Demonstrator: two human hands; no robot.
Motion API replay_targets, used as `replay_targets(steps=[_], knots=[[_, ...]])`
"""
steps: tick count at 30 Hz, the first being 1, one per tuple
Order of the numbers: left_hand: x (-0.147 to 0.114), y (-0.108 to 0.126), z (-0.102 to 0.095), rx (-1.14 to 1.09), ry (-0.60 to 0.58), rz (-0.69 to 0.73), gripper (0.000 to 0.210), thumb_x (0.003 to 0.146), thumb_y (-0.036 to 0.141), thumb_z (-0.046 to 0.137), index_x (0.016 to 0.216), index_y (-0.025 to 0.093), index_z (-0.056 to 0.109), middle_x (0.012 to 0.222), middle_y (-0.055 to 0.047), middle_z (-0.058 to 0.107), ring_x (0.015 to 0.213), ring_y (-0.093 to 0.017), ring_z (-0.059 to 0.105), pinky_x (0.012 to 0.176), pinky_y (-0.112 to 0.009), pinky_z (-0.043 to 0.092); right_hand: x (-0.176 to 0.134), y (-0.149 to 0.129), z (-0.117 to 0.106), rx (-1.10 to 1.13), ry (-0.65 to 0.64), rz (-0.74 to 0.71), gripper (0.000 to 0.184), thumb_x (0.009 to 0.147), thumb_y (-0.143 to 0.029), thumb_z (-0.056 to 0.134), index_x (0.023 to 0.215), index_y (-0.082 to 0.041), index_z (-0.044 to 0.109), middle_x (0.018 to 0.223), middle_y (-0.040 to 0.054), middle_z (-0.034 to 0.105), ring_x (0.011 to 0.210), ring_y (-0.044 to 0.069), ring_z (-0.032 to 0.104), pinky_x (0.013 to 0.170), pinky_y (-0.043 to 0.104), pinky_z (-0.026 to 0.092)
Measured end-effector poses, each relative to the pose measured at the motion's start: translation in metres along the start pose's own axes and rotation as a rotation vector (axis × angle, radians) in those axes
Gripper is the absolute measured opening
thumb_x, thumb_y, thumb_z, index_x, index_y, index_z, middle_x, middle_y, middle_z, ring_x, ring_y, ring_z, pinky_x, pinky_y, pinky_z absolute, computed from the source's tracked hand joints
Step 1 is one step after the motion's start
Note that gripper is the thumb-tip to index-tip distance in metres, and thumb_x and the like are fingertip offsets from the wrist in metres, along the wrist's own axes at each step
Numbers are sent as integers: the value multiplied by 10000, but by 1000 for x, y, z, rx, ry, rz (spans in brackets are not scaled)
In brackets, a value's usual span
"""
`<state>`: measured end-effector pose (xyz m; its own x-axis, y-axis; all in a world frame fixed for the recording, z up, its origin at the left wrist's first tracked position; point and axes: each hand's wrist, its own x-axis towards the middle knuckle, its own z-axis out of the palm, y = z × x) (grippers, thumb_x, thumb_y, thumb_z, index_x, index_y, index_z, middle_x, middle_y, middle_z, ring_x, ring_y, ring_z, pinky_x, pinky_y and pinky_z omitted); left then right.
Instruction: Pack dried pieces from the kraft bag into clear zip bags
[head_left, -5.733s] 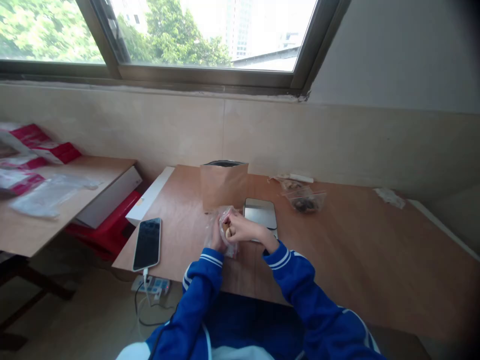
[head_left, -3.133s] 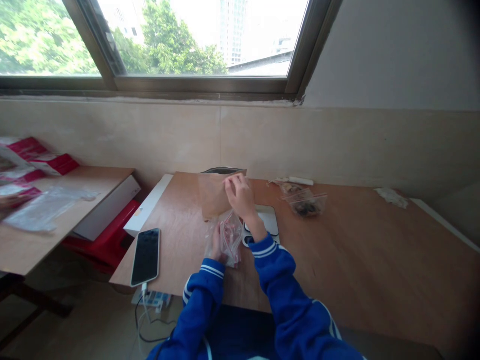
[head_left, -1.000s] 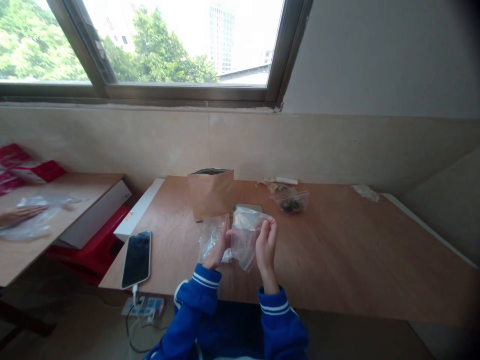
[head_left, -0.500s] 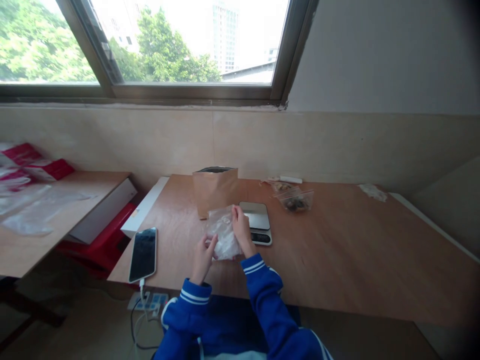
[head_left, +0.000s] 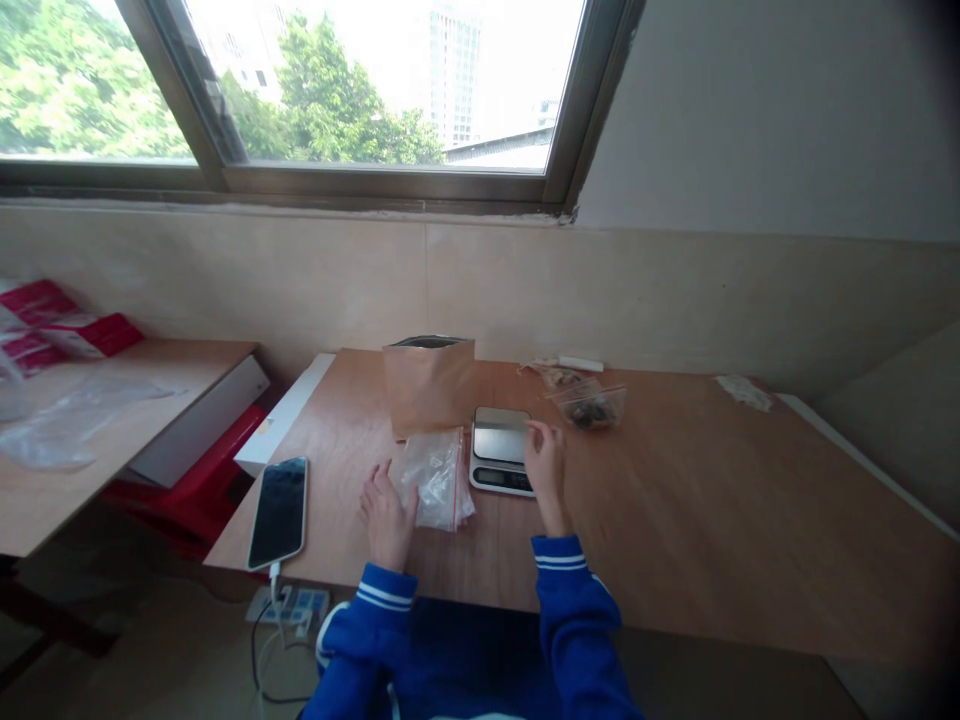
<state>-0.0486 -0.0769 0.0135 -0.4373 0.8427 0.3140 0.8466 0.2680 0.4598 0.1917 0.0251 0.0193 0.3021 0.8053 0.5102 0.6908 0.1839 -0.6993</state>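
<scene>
My left hand (head_left: 386, 510) rests palm down with fingers spread at the left side of a small stack of clear zip bags (head_left: 435, 480) with red seal lines. The bags lie flat on the table. My right hand (head_left: 546, 460) has its fingers bent together against the right edge of a digital scale (head_left: 500, 436), which has a steel plate and a dark display. Part of the scale's right side is hidden behind that hand. Behind the bags stands an open brown paper pouch (head_left: 429, 388).
Several zip bags with dried contents (head_left: 592, 408) lie right of the scale, near a white strip (head_left: 581, 364). A phone (head_left: 278, 512) charges at the table's left edge, its cable hanging down. Crumpled white material (head_left: 744, 391) sits far right. Left is another table (head_left: 150, 405) with red-and-white boxes.
The clear bags, held up between both hands before, now lie on the table in front of the pouch. My right hand has moved right to the scale's edge; my left has let go.
</scene>
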Motion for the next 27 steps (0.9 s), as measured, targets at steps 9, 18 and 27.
replay_targets(steps=[9,18,27], knots=[[-21,39,36,-28,-289,257,480,879,339,532,1351,255,535,1523,-104,365,1410,-354,280,1103,-532,275,76,85,-4,-472,-225,53,508,781,-192,522,1281,-105,527,1424,204,411,1324,333,343,1057,482,304],[-13,24,41,4,-336,136,509,877,346,518,1374,234,514,1533,-131,342,1416,-361,269,1116,-551,221,43,99,-19,-253,-88,-17,251,826,-166,440,844,-152,690,1023,163,666,1056,294,516,944,464,386],[-4,60,-3,-538,-217,157,360,937,414,427,1167,233,636,1296,-131,561,1204,-296,502,1020,-507,340,21,-17,-78,259,39,55,364,939,-413,414,1055,-173,661,1084,129,705,979,244,659,865,375,498]])
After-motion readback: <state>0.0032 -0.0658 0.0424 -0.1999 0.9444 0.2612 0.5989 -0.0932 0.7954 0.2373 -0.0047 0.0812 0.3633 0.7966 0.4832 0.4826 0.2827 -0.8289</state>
